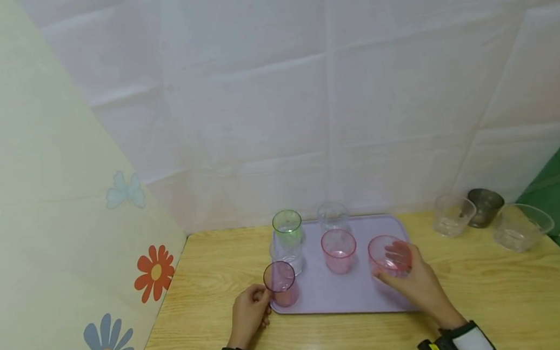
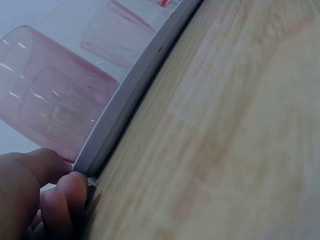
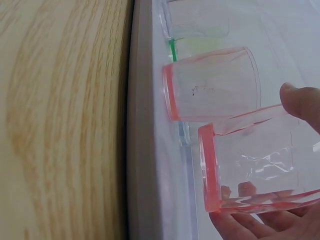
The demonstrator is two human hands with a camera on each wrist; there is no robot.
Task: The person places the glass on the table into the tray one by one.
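My right hand (image 1: 421, 284) grips a clear pink tumbler (image 1: 382, 254), thumb on one side and fingers on the other, over the right part of a lilac tray (image 1: 347, 295). Whether its base touches the tray is unclear. My left hand (image 1: 250, 311) pinches the tray's left edge near the front corner, beside a tumbler with a dark purple rim (image 1: 284, 295). Another pink tumbler (image 3: 212, 85) stands mid-tray. Behind the purple-rimmed one are a clear tumbler (image 1: 288, 256) and a green-rimmed one (image 1: 287, 226). One more clear tumbler (image 1: 333, 215) is at the tray's back.
On the wooden table (image 1: 462, 276), right of the tray, stand a clear cup (image 1: 451, 220), a dark grey cup (image 1: 484, 209) and a wide clear bowl (image 1: 518, 231). A white cloth (image 1: 256, 117) hangs behind the table. A flower-decorated wall (image 1: 70, 238) borders the left side.
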